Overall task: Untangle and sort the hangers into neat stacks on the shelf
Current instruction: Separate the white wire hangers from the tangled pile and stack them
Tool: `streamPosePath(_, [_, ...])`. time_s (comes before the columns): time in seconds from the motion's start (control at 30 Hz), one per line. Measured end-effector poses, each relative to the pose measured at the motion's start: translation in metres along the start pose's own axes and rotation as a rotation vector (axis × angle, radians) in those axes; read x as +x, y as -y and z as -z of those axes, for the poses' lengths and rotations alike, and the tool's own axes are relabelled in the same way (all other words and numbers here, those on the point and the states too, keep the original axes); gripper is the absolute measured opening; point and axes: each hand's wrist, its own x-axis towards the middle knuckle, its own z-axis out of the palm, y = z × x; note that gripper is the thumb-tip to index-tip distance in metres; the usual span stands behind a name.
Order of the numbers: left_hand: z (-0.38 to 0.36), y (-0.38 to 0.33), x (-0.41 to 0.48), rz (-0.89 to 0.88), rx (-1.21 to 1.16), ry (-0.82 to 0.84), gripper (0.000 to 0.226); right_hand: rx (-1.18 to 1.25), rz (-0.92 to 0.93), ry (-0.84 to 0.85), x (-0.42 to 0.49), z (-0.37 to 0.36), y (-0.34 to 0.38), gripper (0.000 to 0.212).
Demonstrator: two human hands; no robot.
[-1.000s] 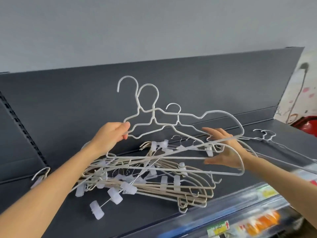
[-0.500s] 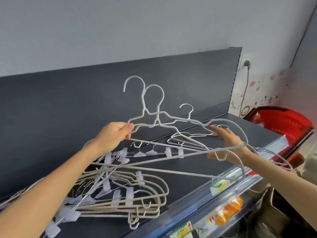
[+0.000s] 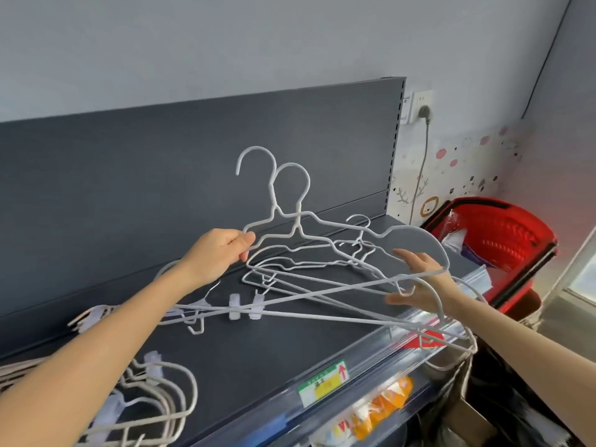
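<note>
- Head view: the left hand (image 3: 222, 253) pinches one shoulder of the raised white hangers (image 3: 297, 217). The right hand (image 3: 419, 280) is spread, fingers straight, against their other end.
- Between the hands, further back, a hanger stack (image 3: 306, 267) lies on the shelf (image 3: 258, 353).
- Cream hangers (image 3: 167, 395) lie under the left forearm.

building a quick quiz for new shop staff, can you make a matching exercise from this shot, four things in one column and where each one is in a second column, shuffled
Things
1. white hangers
2. cream hangers
3. red basket
4. price label

Places
A. on the front rail of the shelf
B. past the shelf's right end
C. lifted above the shelf, gripped by the left hand
D. lying on the shelf at lower left

Pairs: 1-C, 2-D, 3-B, 4-A
</note>
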Motion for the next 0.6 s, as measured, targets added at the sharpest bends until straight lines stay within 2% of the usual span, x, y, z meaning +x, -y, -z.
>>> streamPosePath(0.17, [-0.027, -0.003, 0.022, 0.006, -0.021, 0.039, 0.051, -0.07, 0.012, 0.134, 0.006, 0.0, -0.023, 0.094])
streamPosePath(0.23, [-0.032, -0.005, 0.028, 0.006, -0.013, 0.044, 0.049, -0.002, 0.017, 0.213, 0.007, -0.001, -0.031, 0.082])
streamPosePath(0.3, [-0.035, -0.009, 0.034, 0.012, -0.009, 0.041, 0.052, 0.197, -0.011, 0.222, 0.009, 0.005, -0.039, 0.065])
streamPosePath(0.37, [-0.038, -0.011, 0.04, 0.023, -0.008, 0.06, 0.056, 0.405, -0.058, 0.104, 0.013, 0.017, -0.049, 0.047])
streamPosePath(0.47, [-0.044, -0.011, 0.051, 0.05, 0.001, 0.073, 0.057, 0.468, -0.043, -0.19, 0.015, 0.043, -0.055, 0.027])
streamPosePath(0.6, [-0.054, -0.022, 0.076, 0.054, -0.014, 0.093, 0.055, 0.645, 0.029, -0.281, 0.013, 0.073, -0.052, 0.025])
